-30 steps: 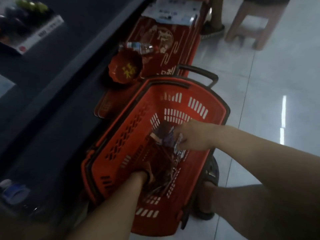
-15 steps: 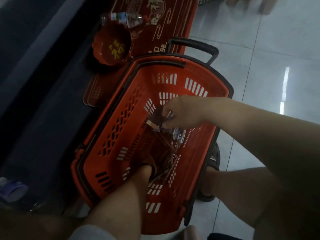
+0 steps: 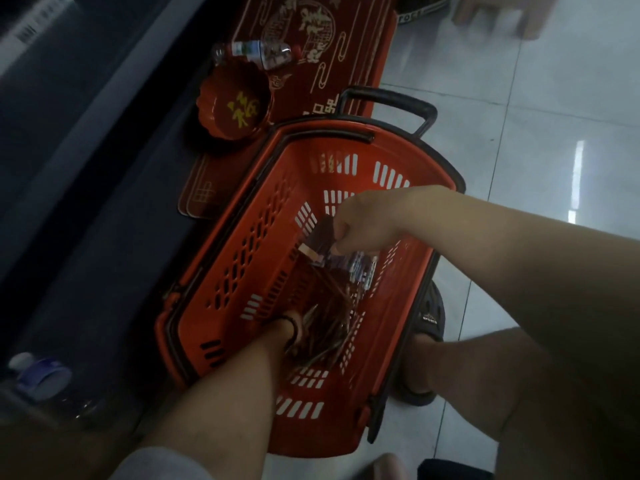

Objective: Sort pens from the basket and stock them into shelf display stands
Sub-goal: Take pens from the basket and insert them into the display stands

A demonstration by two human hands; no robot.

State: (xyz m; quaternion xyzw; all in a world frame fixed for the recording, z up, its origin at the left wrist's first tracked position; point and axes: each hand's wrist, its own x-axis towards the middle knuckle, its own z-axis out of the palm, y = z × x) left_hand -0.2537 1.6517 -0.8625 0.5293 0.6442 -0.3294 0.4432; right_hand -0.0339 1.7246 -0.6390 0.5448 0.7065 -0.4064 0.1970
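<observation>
A red plastic basket (image 3: 242, 258) with slotted walls and a dark rim is seen standing on a pale tiled floor (image 3: 519, 168), just beside the dark base of a shelf unit (image 3: 86, 168). A loose pile of dark pens (image 3: 329, 327) is seen lying in the bottom of the basket, with some small packets (image 3: 360, 271) towards its far side. The left hand (image 3: 289, 329) is sunk deep in the basket at the near end of the pile; its fingers are hidden among the pens, so it cannot be told whether anything is gripped. The right hand (image 3: 360, 220) is held above the far part of the basket, its fingers curled round a dark flat packet (image 3: 323, 233) that is pinched at its upper edge. Beyond the basket, a red scalloped dish (image 3: 235, 105) marked with a gold character is placed beside a stack of red printed trays (image 3: 346, 46), and a clear plastic bottle (image 3: 254, 53) is laid across them. A dark sandal (image 3: 427, 317) is seen on a foot just to the right of the basket. Another bottle with a blue label (image 3: 41, 379) is visible at the lower left, blurred.
</observation>
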